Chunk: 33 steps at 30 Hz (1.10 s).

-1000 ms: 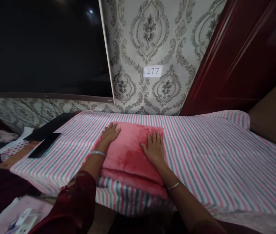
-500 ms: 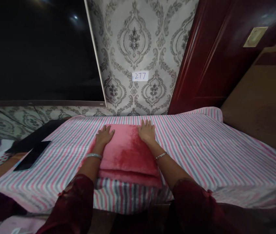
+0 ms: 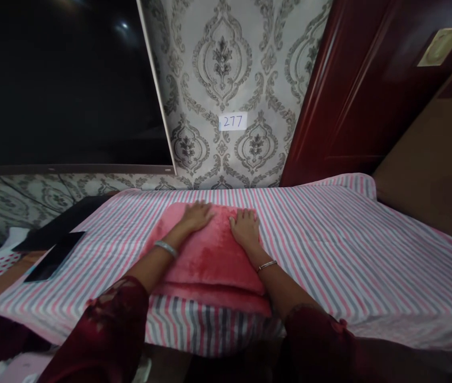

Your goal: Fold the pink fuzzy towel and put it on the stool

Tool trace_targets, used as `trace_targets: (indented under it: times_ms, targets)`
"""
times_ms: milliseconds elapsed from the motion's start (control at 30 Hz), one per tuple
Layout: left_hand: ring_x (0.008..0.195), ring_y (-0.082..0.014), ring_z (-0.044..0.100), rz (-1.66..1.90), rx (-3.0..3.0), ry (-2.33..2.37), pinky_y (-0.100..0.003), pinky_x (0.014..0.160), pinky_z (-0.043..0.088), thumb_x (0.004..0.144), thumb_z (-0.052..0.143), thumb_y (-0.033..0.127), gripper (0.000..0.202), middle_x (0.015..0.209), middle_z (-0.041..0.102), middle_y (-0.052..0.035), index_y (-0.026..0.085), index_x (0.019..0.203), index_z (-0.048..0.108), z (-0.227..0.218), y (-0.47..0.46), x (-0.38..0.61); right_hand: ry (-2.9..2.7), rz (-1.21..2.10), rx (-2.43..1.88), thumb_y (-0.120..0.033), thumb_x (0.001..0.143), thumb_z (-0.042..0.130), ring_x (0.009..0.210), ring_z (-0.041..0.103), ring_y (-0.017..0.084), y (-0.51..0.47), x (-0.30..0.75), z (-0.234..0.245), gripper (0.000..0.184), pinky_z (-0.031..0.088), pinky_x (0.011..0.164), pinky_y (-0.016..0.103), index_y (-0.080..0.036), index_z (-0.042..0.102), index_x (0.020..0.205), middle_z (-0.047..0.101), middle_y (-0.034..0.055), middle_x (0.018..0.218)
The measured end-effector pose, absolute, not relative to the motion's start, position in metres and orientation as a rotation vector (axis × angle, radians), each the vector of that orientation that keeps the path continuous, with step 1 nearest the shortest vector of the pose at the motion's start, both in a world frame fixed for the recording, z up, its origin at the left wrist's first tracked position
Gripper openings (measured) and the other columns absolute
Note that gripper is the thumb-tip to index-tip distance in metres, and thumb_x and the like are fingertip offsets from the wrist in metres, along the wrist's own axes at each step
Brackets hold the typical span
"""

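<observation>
A plush pink-red cloth (image 3: 210,260), folded into a thick rectangle, lies at the front edge of a striped tablecloth (image 3: 329,239). Flat on its upper middle rests my left hand (image 3: 197,216), fingers spread and pointing right. My right hand (image 3: 245,226) lies along the upper right part of the cloth, fingers stretched away from me. Neither hand grips anything. A folded layer shows along the near edge, and the cloth's pile looks darker in patches.
A dark phone (image 3: 56,257) lies on the left of the tablecloth. Behind are a large black television (image 3: 66,85) and a wall label (image 3: 232,121). A brown cardboard panel (image 3: 437,159) leans at the right, beside a dark red door frame (image 3: 353,80).
My left hand has slid right across the cloth from its left edge to its upper middle. My right hand has shifted slightly toward me. The view has turned a little.
</observation>
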<state>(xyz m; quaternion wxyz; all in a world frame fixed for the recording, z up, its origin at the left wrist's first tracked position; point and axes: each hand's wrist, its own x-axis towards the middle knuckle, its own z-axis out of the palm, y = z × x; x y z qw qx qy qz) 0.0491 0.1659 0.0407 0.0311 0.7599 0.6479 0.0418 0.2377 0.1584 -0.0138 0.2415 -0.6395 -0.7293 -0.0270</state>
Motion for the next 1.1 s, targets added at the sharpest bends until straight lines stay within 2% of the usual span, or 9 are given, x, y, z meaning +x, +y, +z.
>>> trace_targets:
  times_ms: [133, 267, 367, 500, 633, 700, 867, 967, 1100]
  targets:
    - [0.144, -0.0265, 0.04, 0.132, 2.476, 1.757, -0.05, 0.121, 0.021, 0.101, 0.031, 0.055, 0.055, 0.155, 0.049, -0.0063, 0.03, 0.146, 0.05, 0.032, 0.181, 0.096, -1.994, -0.109, -1.751, -0.035, 0.102, 0.036, 0.139, 0.038, 0.039, 0.156, 0.238, -0.017, 0.053, 0.027, 0.111, 0.054, -0.005, 0.052, 0.142, 0.053, 0.0238, 0.146]
    - [0.129, -0.0276, 0.055, 0.165, 2.443, 1.821, -0.048, 0.115, 0.03, 0.102, 0.027, 0.055, 0.056, 0.137, 0.065, -0.0101, 0.024, 0.131, 0.063, 0.024, 0.191, 0.09, -1.989, -0.157, -1.729, -0.037, 0.101, 0.037, 0.137, 0.04, 0.039, 0.159, 0.238, -0.022, 0.052, 0.029, 0.109, 0.054, -0.006, 0.054, 0.139, 0.055, 0.0228, 0.143]
    - [0.123, -0.0312, 0.059, 0.147, 2.328, 1.989, -0.051, 0.112, 0.032, 0.102, 0.026, 0.054, 0.059, 0.127, 0.069, -0.0147, 0.018, 0.118, 0.07, 0.026, 0.194, 0.046, -1.985, -0.161, -1.739, -0.038, 0.1, 0.039, 0.135, 0.041, 0.039, 0.162, 0.238, -0.026, 0.052, 0.03, 0.108, 0.054, -0.007, 0.054, 0.139, 0.056, 0.023, 0.142]
    - [0.131, -0.0312, 0.054, 0.141, 2.154, 2.199, -0.051, 0.111, 0.034, 0.102, 0.024, 0.048, 0.057, 0.138, 0.064, -0.0134, 0.019, 0.125, 0.066, 0.025, 0.189, -0.024, -1.977, -0.16, -1.726, -0.038, 0.1, 0.04, 0.135, 0.042, 0.039, 0.164, 0.237, -0.029, 0.05, 0.03, 0.106, 0.053, -0.007, 0.056, 0.136, 0.057, 0.0237, 0.14]
    - [0.138, -0.023, 0.049, 0.171, 2.055, 2.276, -0.037, 0.108, 0.041, 0.102, 0.011, 0.047, 0.064, 0.153, 0.051, -0.009, 0.02, 0.147, 0.048, 0.017, 0.176, -0.062, -1.978, -0.142, -1.713, -0.038, 0.1, 0.038, 0.136, 0.041, 0.04, 0.163, 0.238, -0.028, 0.052, 0.031, 0.106, 0.054, -0.007, 0.056, 0.137, 0.056, 0.0246, 0.141]
    - [0.14, -0.0226, 0.047, 0.179, 2.035, 2.287, -0.036, 0.108, 0.041, 0.102, 0.009, 0.049, 0.066, 0.157, 0.045, -0.0085, 0.02, 0.154, 0.038, 0.015, 0.168, -0.068, -1.973, -0.132, -1.719, -0.038, 0.1, 0.037, 0.136, 0.041, 0.04, 0.162, 0.238, -0.026, 0.052, 0.031, 0.106, 0.055, -0.006, 0.056, 0.138, 0.056, 0.0246, 0.142]
    - [0.137, -0.0321, 0.05, 0.149, 1.971, 2.365, -0.052, 0.109, 0.039, 0.1, 0.017, 0.055, 0.068, 0.156, 0.046, -0.0142, 0.024, 0.159, 0.029, 0.023, 0.146, -0.07, -1.976, -0.083, -1.748, -0.039, 0.1, 0.037, 0.136, 0.041, 0.039, 0.159, 0.239, -0.021, 0.052, 0.03, 0.107, 0.055, -0.007, 0.056, 0.137, 0.056, 0.0236, 0.141]
    - [0.147, -0.0364, 0.034, 0.124, 1.947, 2.437, -0.061, 0.114, 0.029, 0.099, 0.021, 0.057, 0.069, 0.162, 0.034, -0.0168, 0.023, 0.159, 0.028, 0.028, 0.129, -0.064, -1.994, -0.045, -1.763, -0.04, 0.101, 0.035, 0.137, 0.041, 0.039, 0.157, 0.241, -0.019, 0.052, 0.03, 0.108, 0.054, -0.007, 0.055, 0.137, 0.055, 0.0237, 0.141]
    - [0.153, -0.0327, 0.022, 0.137, 2.091, 2.381, -0.062, 0.12, 0.018, 0.102, 0.022, 0.051, 0.065, 0.165, 0.028, -0.0143, 0.02, 0.158, 0.031, 0.031, 0.097, -0.037, -2.028, 0.056, -1.774, -0.04, 0.102, 0.031, 0.142, 0.036, 0.038, 0.157, 0.247, -0.008, 0.054, 0.029, 0.111, 0.055, -0.008, 0.052, 0.141, 0.051, 0.0222, 0.147]
